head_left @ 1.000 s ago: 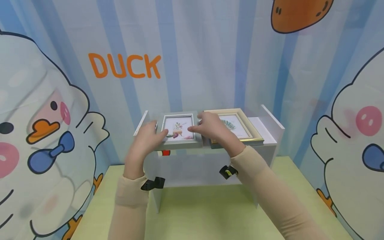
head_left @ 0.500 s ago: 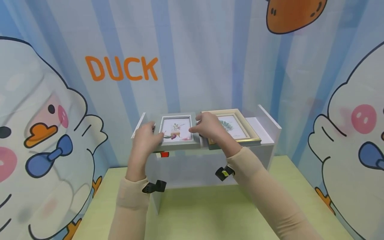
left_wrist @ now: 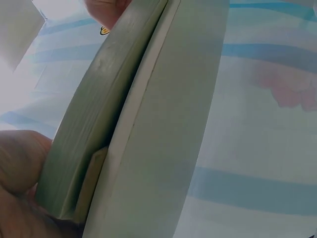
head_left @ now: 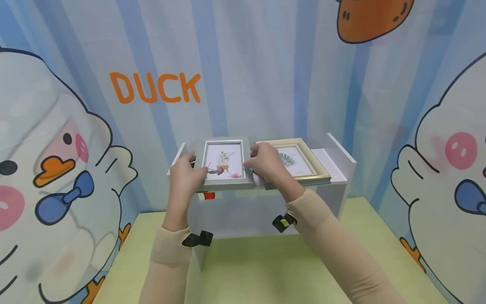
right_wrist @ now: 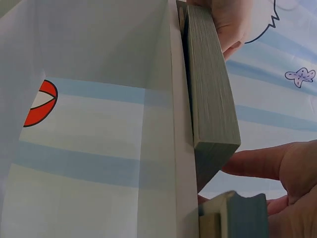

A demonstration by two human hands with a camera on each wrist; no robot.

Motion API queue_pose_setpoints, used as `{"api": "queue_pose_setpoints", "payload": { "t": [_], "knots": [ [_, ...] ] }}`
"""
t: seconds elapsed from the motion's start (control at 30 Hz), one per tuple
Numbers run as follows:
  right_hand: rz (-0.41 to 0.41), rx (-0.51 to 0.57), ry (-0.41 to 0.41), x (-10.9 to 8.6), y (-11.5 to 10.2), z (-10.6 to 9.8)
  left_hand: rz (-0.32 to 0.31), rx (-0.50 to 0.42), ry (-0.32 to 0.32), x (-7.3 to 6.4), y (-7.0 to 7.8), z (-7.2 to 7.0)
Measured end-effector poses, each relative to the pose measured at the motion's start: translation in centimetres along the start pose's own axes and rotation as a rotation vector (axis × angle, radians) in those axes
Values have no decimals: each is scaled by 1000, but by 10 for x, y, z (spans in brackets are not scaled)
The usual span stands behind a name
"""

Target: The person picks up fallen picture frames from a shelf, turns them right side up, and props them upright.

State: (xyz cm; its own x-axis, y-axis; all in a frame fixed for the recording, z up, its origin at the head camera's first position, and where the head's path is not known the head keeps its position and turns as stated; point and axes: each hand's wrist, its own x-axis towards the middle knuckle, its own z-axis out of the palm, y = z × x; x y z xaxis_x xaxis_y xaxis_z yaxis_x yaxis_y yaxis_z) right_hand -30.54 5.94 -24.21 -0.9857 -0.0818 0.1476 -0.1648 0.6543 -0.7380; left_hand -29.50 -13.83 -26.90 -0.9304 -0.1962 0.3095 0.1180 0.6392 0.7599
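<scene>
A grey picture frame (head_left: 224,185) with a potted-plant print lies face up at the left part of the white shelf's top (head_left: 243,215). Its far edge sits slightly raised. My left hand (head_left: 185,176) holds its left side, thumb over the front, other fingers mostly hidden. On the opposite side, my right hand (head_left: 267,162) grips the right edge between thumb and fingers. The left wrist view shows a dark gap between the grey frame's side (left_wrist: 91,106) and the shelf board (left_wrist: 163,114). A cream-and-gold picture frame (head_left: 313,158) with a leaf print lies partly behind my right hand.
Low upright side panels (head_left: 343,154) bound the shelf top at both ends. The shelf stands on a pale yellow-green table (head_left: 262,270). Behind hangs a striped duck-print curtain (head_left: 258,63). Each sleeve carries a black strap (head_left: 198,239) at the wrist.
The far edge of the grey frame has risen a little, and both hands have stayed on its sides. The head view has shifted slightly. The cream-and-gold frame lies as before.
</scene>
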Motion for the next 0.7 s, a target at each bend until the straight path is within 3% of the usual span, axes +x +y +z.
{"api": "queue_pose_setpoints", "payload": {
  "t": [0.33,0.7],
  "knots": [
    [-16,100,65,2,5,2,-1,-91,40,1,2,1],
    [-18,289,65,7,6,-4,9,-120,75,7,4,1]
  ]
}}
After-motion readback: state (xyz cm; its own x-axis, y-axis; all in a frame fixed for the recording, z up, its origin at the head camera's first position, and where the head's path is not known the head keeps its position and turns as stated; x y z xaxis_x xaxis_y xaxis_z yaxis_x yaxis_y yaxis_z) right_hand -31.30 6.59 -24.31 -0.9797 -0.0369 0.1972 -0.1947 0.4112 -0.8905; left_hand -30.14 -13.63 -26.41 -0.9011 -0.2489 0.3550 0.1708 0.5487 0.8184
